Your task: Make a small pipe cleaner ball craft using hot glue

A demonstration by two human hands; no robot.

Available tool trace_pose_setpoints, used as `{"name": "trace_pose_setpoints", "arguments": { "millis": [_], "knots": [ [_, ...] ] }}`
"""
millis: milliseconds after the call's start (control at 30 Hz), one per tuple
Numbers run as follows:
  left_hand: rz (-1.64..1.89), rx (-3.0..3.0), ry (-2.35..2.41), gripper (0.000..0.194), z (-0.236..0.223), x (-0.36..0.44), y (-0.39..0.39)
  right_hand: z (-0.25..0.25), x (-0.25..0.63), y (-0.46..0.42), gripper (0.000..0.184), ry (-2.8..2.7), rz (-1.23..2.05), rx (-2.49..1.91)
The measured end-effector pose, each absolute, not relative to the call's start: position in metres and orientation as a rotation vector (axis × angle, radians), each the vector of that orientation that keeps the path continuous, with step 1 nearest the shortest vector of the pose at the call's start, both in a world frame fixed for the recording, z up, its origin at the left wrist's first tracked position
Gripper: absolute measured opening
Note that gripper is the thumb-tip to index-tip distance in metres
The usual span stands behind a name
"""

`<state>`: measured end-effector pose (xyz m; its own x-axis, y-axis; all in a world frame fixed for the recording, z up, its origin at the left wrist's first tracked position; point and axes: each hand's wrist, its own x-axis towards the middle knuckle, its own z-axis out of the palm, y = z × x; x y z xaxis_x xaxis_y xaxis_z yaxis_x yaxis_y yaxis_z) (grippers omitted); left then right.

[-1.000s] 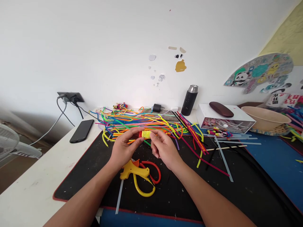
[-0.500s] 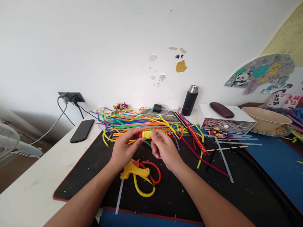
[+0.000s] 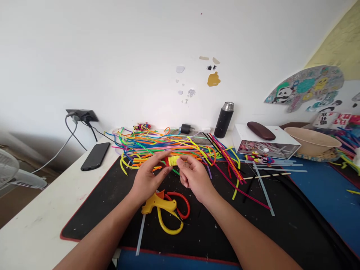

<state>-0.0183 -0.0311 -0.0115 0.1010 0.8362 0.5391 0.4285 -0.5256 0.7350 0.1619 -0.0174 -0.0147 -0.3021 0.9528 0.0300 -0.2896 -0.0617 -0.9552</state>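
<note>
Between my two hands is a small coil of red and yellow pipe cleaner (image 3: pixel 173 161), held sideways above the black mat. My left hand (image 3: pixel 147 176) pinches its red end between thumb and fingers. At the yellow end, my right hand (image 3: pixel 194 175) grips with thumb and bent forefinger, its other fingers curled in. Below my hands, a yellow glue gun (image 3: pixel 160 203) rests on the mat with a clear glue stick (image 3: pixel 141 234) poking from it. Scissors with one red and one yellow handle (image 3: pixel 171 231) lie partly under the gun.
Loose pipe cleaners (image 3: pixel 165 144) are heaped behind my hands. A phone (image 3: pixel 95 156) lies at left. A black flask (image 3: pixel 224 120), a white box (image 3: pixel 267 140) with a brown case on top and a beige bowl (image 3: pixel 312 138) stand along the wall. Glue sticks (image 3: pixel 263 187) lie at right.
The view has shifted slightly, so everything sits a little further left. The coil has turned slightly in my fingers; both hands keep their hold.
</note>
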Motion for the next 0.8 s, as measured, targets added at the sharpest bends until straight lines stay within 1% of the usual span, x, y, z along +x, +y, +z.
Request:
{"name": "trace_pose_setpoints", "arguments": {
  "millis": [133,233,533,800],
  "knots": [
    [1.357,1.982,1.189,0.051,-0.013,-0.018,-0.031,-0.014,0.162,-0.017,0.05,-1.155,1.552,-0.843],
    [1.362,2.014,1.18,0.053,-0.014,-0.018,-0.03,-0.014,0.163,-0.017,0.049,-1.147,1.542,-0.854],
    [1.405,2.424,1.29,0.05,-0.022,-0.021,-0.028,-0.015,0.161,-0.017,0.047,-1.128,1.542,-0.862],
    [1.453,2.311,1.385,0.042,-0.021,-0.022,-0.029,-0.013,0.161,-0.019,0.048,-1.167,1.578,-0.848]
  ]
}}
